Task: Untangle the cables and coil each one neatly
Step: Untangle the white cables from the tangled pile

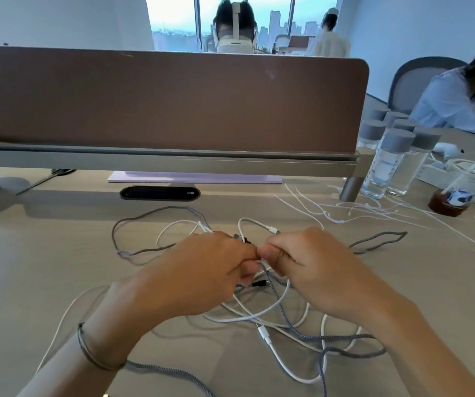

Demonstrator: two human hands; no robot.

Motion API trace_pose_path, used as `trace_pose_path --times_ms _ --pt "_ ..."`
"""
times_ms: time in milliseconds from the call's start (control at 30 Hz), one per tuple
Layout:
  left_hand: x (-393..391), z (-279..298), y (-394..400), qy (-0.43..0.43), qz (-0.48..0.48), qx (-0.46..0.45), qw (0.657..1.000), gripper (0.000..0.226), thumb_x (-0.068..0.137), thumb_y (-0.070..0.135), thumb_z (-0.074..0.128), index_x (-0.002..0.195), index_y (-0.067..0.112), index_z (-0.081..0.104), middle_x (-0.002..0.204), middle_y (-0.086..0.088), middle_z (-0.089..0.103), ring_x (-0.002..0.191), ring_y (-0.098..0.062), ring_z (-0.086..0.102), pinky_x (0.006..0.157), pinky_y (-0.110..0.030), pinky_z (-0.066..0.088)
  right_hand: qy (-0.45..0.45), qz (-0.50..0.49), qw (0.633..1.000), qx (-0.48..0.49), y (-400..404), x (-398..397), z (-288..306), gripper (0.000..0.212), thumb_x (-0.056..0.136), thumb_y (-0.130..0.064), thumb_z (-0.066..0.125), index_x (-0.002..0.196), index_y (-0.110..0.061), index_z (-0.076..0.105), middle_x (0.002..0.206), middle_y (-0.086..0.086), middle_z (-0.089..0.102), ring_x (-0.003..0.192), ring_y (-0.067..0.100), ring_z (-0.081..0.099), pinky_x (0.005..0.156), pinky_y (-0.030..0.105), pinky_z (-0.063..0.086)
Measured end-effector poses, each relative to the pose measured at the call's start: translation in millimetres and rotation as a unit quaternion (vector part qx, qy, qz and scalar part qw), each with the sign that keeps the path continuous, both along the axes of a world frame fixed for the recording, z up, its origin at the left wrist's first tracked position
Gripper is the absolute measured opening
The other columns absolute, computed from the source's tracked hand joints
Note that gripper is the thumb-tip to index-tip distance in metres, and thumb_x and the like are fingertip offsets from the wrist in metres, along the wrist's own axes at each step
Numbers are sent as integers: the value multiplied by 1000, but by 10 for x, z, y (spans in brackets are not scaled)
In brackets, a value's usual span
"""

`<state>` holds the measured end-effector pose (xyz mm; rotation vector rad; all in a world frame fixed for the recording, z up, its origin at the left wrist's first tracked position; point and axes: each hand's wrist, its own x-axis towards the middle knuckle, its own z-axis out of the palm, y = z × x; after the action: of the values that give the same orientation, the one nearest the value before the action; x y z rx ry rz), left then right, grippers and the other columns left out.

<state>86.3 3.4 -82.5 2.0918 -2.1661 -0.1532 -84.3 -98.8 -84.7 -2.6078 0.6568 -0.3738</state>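
The tangle of white cables [262,313] and grey braided cables [302,329] sprawls across the surface [44,253], with loops running left and right and trailing toward the viewer. The left hand [202,270] and right hand [308,262] meet knuckle to knuckle above its middle. Each grip is curled tight, pinching strands at the knot, and most of the tangle lies just below and behind them.

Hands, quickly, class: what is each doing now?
Left hand: curled, pinching the tangled cables.
Right hand: curled, pinching the same tangle.
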Motion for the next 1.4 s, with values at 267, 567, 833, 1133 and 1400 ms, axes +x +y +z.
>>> trace_pose_path --times_ms 267,567,833,1133,1400 --pt "543 73 108 -44 116 -46 991 34 104 38 37 72 28 45 64 16 47 63 -7 47 62 -32 35 -19 -29 998 56 -327 -261 58 49 102 -49 42 62 -20 43 52 -8 38 51 8 35 55 27 32" --pt "-74 -68 -51 -24 10 -35 999 29 105 46 25 107 34 52 89 5 65 80 -20 54 67 -35 37 16 16 1000 -1 -84 -41 -37 44 103 -53 41 68 -29 51 59 -1 54 58 15 49 62 40 42" --pt "475 14 39 -10 95 -83 992 30 105 36 37 78 25 43 67 5 55 65 -20 50 56 -33 33 -41 -3 998 55 -399 -291 42 51 98 -61 38 67 -22 46 56 -5 39 54 11 37 59 33 35" --pt "93 -39 -25 69 15 -76 995 34 103 50 31 89 30 55 65 10 54 66 -13 52 61 -33 39 -41 12 997 59 -250 -148 22 45 100 -53 43 63 -30 51 53 -8 43 51 6 38 55 25 34" --pt "122 -99 -65 25 6 -37 999 30 105 39 36 84 27 54 70 10 56 68 -16 48 64 -34 36 -9 26 998 51 -137 -69 -9 45 99 -56 42 65 -26 49 55 -7 49 53 9 43 58 34 37"
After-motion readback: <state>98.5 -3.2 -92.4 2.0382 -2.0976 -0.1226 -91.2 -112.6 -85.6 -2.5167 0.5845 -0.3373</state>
